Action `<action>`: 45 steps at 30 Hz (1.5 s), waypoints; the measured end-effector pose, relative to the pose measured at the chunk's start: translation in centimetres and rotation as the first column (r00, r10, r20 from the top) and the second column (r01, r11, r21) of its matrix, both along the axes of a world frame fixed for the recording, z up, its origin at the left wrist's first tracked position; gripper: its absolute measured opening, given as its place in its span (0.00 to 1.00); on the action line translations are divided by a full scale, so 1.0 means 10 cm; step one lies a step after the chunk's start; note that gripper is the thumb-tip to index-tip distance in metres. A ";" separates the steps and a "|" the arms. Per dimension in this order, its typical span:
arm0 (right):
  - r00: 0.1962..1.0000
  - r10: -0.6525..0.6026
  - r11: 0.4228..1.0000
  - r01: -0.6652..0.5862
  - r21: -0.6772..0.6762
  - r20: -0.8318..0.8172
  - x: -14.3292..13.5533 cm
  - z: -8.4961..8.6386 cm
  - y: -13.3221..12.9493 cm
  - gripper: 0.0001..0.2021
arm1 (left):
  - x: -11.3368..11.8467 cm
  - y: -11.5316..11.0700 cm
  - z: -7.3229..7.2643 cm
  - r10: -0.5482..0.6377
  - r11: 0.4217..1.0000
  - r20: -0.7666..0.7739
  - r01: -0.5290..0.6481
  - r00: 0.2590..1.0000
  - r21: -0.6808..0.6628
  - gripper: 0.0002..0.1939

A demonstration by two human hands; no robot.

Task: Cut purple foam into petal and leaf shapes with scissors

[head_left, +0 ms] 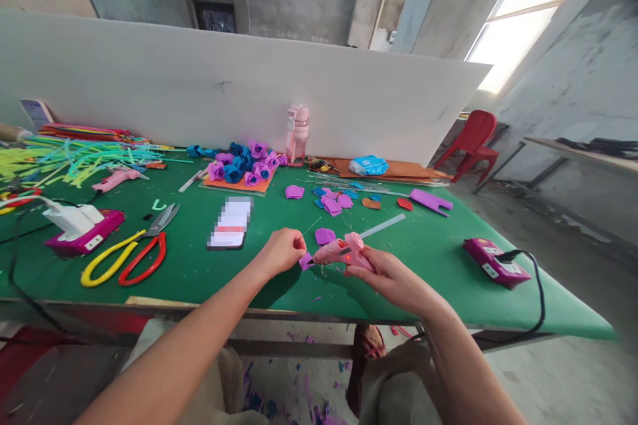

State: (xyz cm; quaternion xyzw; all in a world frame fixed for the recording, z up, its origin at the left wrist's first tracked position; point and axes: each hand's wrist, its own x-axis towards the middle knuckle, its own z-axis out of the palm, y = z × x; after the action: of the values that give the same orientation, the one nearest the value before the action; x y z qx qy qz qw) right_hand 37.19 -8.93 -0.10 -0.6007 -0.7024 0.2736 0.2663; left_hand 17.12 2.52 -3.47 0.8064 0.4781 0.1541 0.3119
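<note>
My right hand (396, 273) is wrapped round a pink glue gun (353, 254), its nozzle pointing left and a clear glue stick (383, 227) jutting from its back. The nozzle meets a small purple paper petal (305, 262), which my left hand (285, 250) pinches between its fingertips. A thin wire runs up from near these fingers; I cannot tell whether they hold it. Just behind the nozzle lies a larger purple petal (325, 236). Farther back, several purple petals (331, 204) are scattered among blue pieces.
Finished paper flowers (243, 163) sit on an orange sheet at the back, near a pink bottle (298, 136). To the left are a phone (232, 222), scissors (144, 242) and a second glue gun (117, 178). Power strips (497, 262) stand at both sides, with cables hanging down.
</note>
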 end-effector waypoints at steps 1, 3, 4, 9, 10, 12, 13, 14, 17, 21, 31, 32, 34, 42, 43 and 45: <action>1.000 0.008 1.000 -0.008 -0.006 -0.015 0.00 0.00 0.00 0.15 | 0.00 0.00 0.00 -0.001 1.000 0.001 0.001 1.000 0.000 0.05; 0.999 0.025 0.999 -0.026 -0.021 -0.031 0.00 0.01 0.00 0.14 | 0.00 0.00 -0.01 -0.003 1.000 0.003 0.003 1.000 0.001 0.05; 0.999 0.032 0.999 -0.033 -0.027 -0.029 0.00 0.00 0.01 0.14 | 0.00 0.01 -0.01 -0.004 1.000 0.005 0.004 1.000 0.001 0.05; 0.999 0.034 0.999 -0.033 -0.030 0.027 0.01 -0.04 0.03 0.13 | 0.00 0.01 -0.02 -0.006 1.000 0.011 0.005 1.000 0.001 0.05; 0.999 0.031 0.999 -0.030 -0.029 0.037 0.01 -0.05 0.03 0.13 | 0.01 0.01 -0.02 -0.004 1.000 0.012 0.004 1.000 0.001 0.05; 0.998 0.030 0.999 -0.029 -0.023 0.052 0.01 -0.06 0.03 0.13 | 0.01 0.01 -0.02 -0.001 1.000 0.013 0.001 1.000 0.000 0.05; 0.998 0.031 0.999 -0.030 -0.019 0.060 0.01 -0.06 0.03 0.13 | 0.01 0.01 -0.01 0.001 1.000 0.013 -0.001 1.000 0.000 0.04; 0.997 0.031 0.999 -0.030 -0.013 0.068 0.01 -0.06 0.03 0.13 | 0.01 0.01 -0.01 0.003 1.000 0.013 -0.003 1.000 0.000 0.04; 0.996 0.024 1.000 -0.026 0.015 0.081 0.00 -0.05 0.03 0.14 | 0.01 0.00 -0.01 0.006 1.000 0.012 -0.006 1.000 0.000 0.05; 0.996 0.021 0.999 -0.023 0.024 0.090 -0.01 -0.04 0.04 0.14 | 0.00 0.00 -0.02 0.005 1.000 0.013 -0.005 1.000 0.001 0.05; 0.996 0.024 1.000 -0.025 0.007 0.082 -0.01 -0.05 0.04 0.14 | 0.00 -0.01 0.01 0.005 1.000 0.020 -0.005 1.000 -0.011 0.04; 0.997 0.025 1.000 -0.025 0.003 0.078 -0.01 -0.05 0.04 0.14 | 0.00 -0.01 0.01 0.004 1.000 0.021 -0.004 1.000 -0.012 0.04; 0.997 0.015 1.000 -0.014 -0.009 0.075 -0.01 -0.05 0.04 0.15 | 0.00 0.00 0.01 0.002 1.000 0.025 -0.001 1.000 -0.014 0.04; 0.999 -0.032 0.999 0.032 -0.027 0.010 0.05 -0.09 0.05 0.14 | -0.01 0.02 -0.01 0.000 0.999 0.048 0.002 0.999 -0.037 0.04; 0.999 -0.049 0.998 0.049 -0.037 -0.009 0.06 -0.08 0.05 0.13 | -0.02 0.02 -0.01 -0.001 0.999 0.052 0.003 0.999 -0.039 0.04; 0.993 -0.084 0.994 0.078 -0.076 -0.082 0.09 -0.06 0.04 0.13 | -0.02 0.02 -0.02 -0.005 0.999 0.060 0.008 0.998 -0.041 0.04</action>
State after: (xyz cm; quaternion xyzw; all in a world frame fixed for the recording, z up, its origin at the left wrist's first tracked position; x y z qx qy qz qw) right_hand 38.08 -8.58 -0.69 -0.6257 -0.6552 0.3132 0.2849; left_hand 16.95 2.73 -3.63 0.7964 0.4691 0.1672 0.3430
